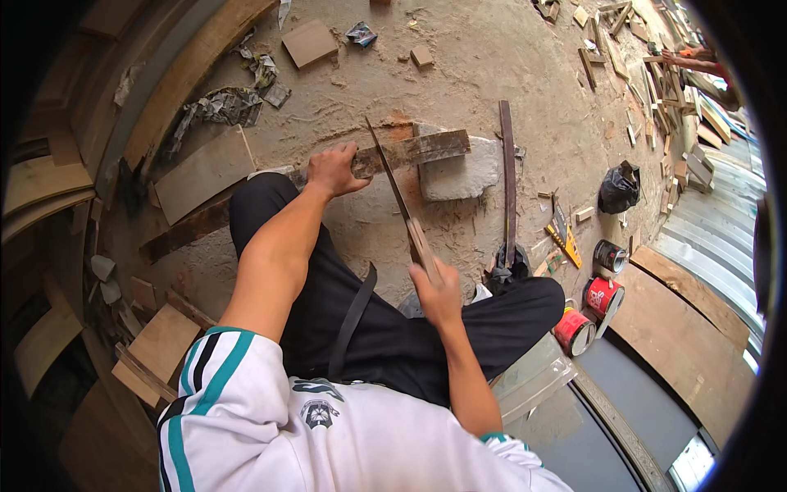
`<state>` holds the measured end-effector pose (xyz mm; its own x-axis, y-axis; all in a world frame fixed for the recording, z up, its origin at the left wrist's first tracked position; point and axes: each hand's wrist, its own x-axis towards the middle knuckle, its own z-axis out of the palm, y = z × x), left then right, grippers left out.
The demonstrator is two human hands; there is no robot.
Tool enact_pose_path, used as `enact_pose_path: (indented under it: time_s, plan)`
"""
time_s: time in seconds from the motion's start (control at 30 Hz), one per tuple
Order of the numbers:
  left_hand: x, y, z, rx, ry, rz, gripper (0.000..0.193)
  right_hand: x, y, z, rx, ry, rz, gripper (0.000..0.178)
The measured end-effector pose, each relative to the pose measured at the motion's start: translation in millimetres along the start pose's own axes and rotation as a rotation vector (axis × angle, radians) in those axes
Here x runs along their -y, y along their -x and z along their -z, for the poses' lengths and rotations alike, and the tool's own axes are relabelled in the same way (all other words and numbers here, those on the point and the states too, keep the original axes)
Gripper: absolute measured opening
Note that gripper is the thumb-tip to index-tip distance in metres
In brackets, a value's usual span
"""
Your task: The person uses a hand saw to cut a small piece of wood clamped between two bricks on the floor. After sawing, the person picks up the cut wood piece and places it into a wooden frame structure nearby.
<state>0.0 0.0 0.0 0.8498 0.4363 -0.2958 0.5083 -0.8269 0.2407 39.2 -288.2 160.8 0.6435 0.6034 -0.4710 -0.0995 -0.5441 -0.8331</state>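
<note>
My left hand (334,169) is closed over a long, dark-stained wooden plank (434,148), just left of a saw blade. In my right hand (438,289) is the wooden handle of a handsaw (396,187); the fingers are wrapped round it and slightly blurred. The saw's narrow blade crosses the plank at a slant, its tip pointing away from me. Under the plank's right end sits a pale stone block (463,176). The plank's left part runs beside my bent left knee, which hides some of it.
A dark wood strip (507,180) lies right of the block, near a yellow-handled saw (564,238). Beyond are a black plastic bag (620,187) and red cans (603,297). Boards (205,176) and offcuts (311,43) lie around. Another person's hands (689,61) show at the upper right.
</note>
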Motion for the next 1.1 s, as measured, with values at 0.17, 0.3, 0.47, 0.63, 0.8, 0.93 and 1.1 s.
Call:
enact_pose_path:
  time_s: [0.17, 0.3, 0.47, 0.63, 0.8, 0.93, 1.1]
  plan:
    - [-4, 0, -14, 0.044, 0.037, 0.004, 0.068, -9, -1, -6, -0.045, -0.079, 0.068, 0.017]
    - [2, -7, -15, -0.074, 0.086, -0.073, 0.065, -13, -48, -24, -0.061, -0.031, 0.065, 0.016]
    - [2, 1, -18, -0.109, 0.030, -0.052, 0.066, -18, 5, -18, -0.100, -0.003, 0.201, 0.017]
    - [-2, -4, -8, -0.012, 0.051, -0.039, 0.067, -17, -64, -24, -0.024, 0.007, 0.095, 0.019]
    - [4, 1, -13, -0.092, 0.069, -0.041, 0.065, -10, 26, -8, -0.075, -0.036, 0.137, 0.019]
    - [-2, -7, -14, -0.024, 0.085, -0.047, 0.066, -22, -54, -25, -0.019, 0.037, 0.083, 0.014]
    - [6, -2, -12, -0.067, 0.064, -0.056, 0.066, -21, 29, -10, -0.057, 0.005, 0.147, 0.009]
